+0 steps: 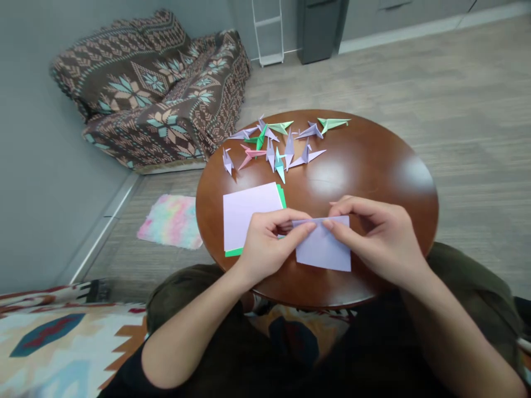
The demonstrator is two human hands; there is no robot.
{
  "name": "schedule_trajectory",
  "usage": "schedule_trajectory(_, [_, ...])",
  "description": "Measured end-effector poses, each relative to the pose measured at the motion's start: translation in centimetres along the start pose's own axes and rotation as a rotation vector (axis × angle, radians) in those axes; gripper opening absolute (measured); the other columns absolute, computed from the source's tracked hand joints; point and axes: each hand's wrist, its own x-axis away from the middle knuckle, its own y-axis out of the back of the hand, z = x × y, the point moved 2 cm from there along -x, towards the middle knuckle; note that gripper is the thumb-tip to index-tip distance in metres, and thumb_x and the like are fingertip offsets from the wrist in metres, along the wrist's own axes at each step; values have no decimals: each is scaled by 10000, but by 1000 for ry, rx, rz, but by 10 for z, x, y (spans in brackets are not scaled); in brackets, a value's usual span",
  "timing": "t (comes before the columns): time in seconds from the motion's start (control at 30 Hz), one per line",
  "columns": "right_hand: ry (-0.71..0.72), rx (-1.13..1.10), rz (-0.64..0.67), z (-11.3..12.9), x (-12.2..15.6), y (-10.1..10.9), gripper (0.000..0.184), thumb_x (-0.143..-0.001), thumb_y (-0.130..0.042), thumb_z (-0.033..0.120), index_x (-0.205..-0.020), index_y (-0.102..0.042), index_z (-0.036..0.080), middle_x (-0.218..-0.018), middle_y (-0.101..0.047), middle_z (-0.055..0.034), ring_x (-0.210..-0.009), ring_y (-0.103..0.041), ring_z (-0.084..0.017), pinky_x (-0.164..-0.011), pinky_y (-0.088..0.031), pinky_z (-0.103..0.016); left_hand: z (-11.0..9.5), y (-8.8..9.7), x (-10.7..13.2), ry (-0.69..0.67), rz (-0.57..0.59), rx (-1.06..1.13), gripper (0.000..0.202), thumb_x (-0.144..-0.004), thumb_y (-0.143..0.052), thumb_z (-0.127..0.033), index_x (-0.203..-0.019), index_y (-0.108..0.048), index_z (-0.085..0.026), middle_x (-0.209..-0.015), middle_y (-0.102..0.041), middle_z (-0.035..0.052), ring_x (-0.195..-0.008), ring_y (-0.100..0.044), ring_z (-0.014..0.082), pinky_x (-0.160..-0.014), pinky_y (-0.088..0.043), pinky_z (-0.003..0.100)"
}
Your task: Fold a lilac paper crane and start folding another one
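A folded sheet of lilac origami paper is held up over the near side of the table, its upper edge between both hands. My left hand pinches that edge at its left, thumb in front and fingers behind. At the right part of the same edge, my right hand is closed on the paper with thumb and fingers. Just left of the paper lies a stack of square paper, lilac on top with green showing beneath; my left hand partly covers it.
Several folded paper cranes in lilac, green, pink and blue stand at the far side of the round wooden table. Beyond are a sofa under a patterned throw, a pastel fluffy mat and a white rack.
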Motion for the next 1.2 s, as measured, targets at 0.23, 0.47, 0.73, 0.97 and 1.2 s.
schedule_trajectory(0.23, [-8,-30,-20,-2,0,4,143,-915,-726,208,-775,-703,226,-770,-706,6,-735,-650,-170,-681,-526,-285,1,1,1,58,-16,62,150,-845,-815,-297,-840,-803,-147,-746,-795,41,-594,-676,118,-567,-541,197])
schedule_trajectory(0.47, [-2,35,-62,-9,-2,17,129,-910,-760,272,-789,-730,238,-793,-731,-2,-742,-670,-187,-689,-527,-303,1,2,0,39,-26,37,146,-844,-821,-297,-846,-811,-151,-766,-806,43,-611,-693,120,-583,-550,191])
schedule_trajectory(0.73, [-5,5,92,-6,-3,17,138,-955,-705,290,-825,-704,241,-801,-706,-13,-782,-658,-202,-730,-526,-316,1,3,0,28,-20,-27,206,-844,-819,-356,-847,-817,-150,-766,-803,60,-623,-702,146,-560,-552,216])
schedule_trajectory(0.97, [9,4,122,-6,-4,17,168,-938,-727,314,-794,-703,230,-785,-702,-23,-764,-650,-205,-683,-530,-306,0,3,-1,51,-51,-8,202,-816,-843,-353,-830,-817,-153,-738,-796,56,-615,-698,148,-561,-551,221])
schedule_trajectory(1.2, [-43,-18,179,-6,-3,9,205,-962,-696,344,-797,-703,222,-763,-706,-23,-727,-651,-197,-605,-520,-289,0,2,0,101,-83,45,216,-808,-844,-364,-828,-801,-153,-692,-768,36,-569,-660,132,-518,-512,214])
